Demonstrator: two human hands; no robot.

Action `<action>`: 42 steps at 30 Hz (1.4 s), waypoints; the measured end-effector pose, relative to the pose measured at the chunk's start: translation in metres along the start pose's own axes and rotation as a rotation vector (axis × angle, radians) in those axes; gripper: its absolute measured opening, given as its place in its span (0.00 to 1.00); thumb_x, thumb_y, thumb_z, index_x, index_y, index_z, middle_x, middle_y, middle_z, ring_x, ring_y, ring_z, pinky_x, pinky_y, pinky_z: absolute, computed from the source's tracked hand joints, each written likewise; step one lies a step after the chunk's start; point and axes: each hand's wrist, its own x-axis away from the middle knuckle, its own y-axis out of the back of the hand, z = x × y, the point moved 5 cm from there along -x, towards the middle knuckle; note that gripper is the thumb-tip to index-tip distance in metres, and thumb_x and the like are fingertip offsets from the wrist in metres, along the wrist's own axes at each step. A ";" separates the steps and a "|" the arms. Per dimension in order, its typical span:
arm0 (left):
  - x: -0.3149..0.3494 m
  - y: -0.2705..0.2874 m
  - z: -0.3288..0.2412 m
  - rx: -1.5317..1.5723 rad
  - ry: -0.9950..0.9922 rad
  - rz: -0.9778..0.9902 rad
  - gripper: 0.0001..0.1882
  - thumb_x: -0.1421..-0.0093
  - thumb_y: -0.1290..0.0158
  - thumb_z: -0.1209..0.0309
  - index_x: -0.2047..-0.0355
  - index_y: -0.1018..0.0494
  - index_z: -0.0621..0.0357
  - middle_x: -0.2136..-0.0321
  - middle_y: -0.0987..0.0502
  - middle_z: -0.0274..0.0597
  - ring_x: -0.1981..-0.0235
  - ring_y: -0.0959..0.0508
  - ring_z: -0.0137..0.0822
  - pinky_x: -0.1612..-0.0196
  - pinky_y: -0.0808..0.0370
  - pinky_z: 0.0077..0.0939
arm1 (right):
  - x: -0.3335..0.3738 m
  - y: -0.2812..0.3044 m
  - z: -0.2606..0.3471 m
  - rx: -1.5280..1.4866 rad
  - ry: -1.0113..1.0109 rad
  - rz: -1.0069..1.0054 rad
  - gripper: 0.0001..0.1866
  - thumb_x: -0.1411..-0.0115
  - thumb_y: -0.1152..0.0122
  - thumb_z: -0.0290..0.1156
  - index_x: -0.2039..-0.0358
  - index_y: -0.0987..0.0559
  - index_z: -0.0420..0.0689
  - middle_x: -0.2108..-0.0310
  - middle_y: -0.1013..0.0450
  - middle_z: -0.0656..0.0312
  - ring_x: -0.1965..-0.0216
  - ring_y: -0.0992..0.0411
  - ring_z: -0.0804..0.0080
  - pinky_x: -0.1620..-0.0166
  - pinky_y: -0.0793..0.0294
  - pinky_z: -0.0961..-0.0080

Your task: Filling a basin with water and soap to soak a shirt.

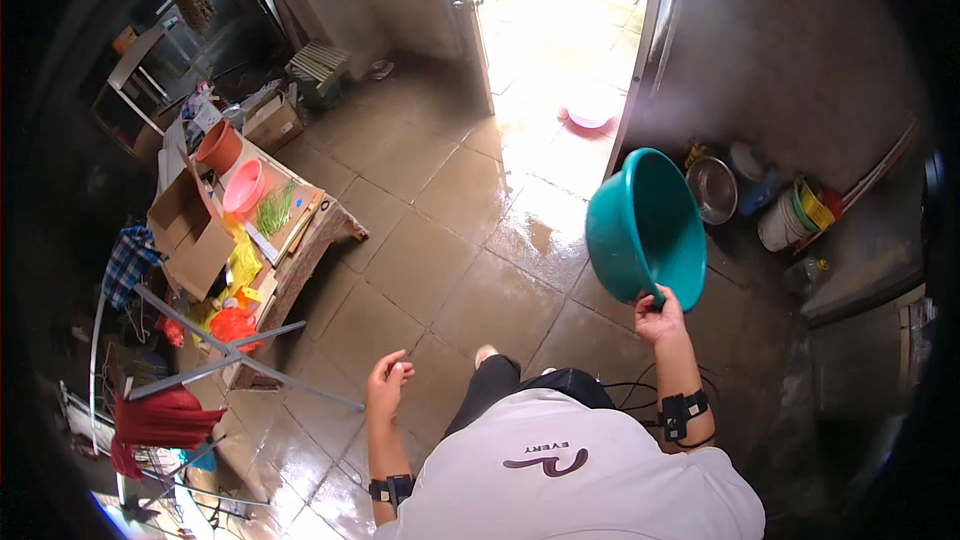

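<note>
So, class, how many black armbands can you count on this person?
2. One is on the left forearm; the other is on the right forearm, whose hand grips the teal basin. Any under the shirt would be hidden.

Pink bowl point(244, 186) & grn stalks point(275, 208) on wood tbl point(303, 270), metal basin point(712, 190) nr R wall point(800, 70).

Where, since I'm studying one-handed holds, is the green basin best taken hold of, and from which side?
The green basin is probably best taken by the near edge of its rim, coming from the person's side. It is tipped with its mouth turned rightward, so that edge lies toward the body; the right grip holds it there.
</note>
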 end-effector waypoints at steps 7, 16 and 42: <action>-0.110 -0.024 -0.013 0.063 0.092 -0.025 0.12 0.38 0.56 0.72 0.55 0.29 0.57 0.68 0.25 0.38 0.69 0.24 0.27 0.67 0.28 0.16 | -0.067 -0.085 -0.029 0.005 -0.200 0.012 0.15 0.53 0.39 0.27 0.64 0.28 0.39 0.69 0.29 0.56 0.72 0.30 0.72 0.80 0.28 0.87; -0.334 -0.060 -0.073 0.083 0.077 0.105 0.13 0.38 0.55 0.73 0.54 0.30 0.61 0.67 0.25 0.38 0.68 0.25 0.26 0.64 0.28 0.16 | -0.151 -0.211 -0.051 -0.024 -0.081 -0.077 0.19 0.52 0.41 0.29 0.61 0.32 0.33 0.65 0.30 0.50 0.76 0.29 0.72 0.81 0.29 0.89; -0.780 -0.364 -0.374 0.053 -0.163 0.248 0.13 0.38 0.55 0.74 0.54 0.30 0.60 0.65 0.26 0.39 0.67 0.24 0.27 0.62 0.27 0.17 | -0.446 -0.637 0.094 -0.238 -0.119 0.034 0.19 0.50 0.41 0.31 0.57 0.33 0.44 0.64 0.30 0.54 0.68 0.28 0.66 0.77 0.30 0.84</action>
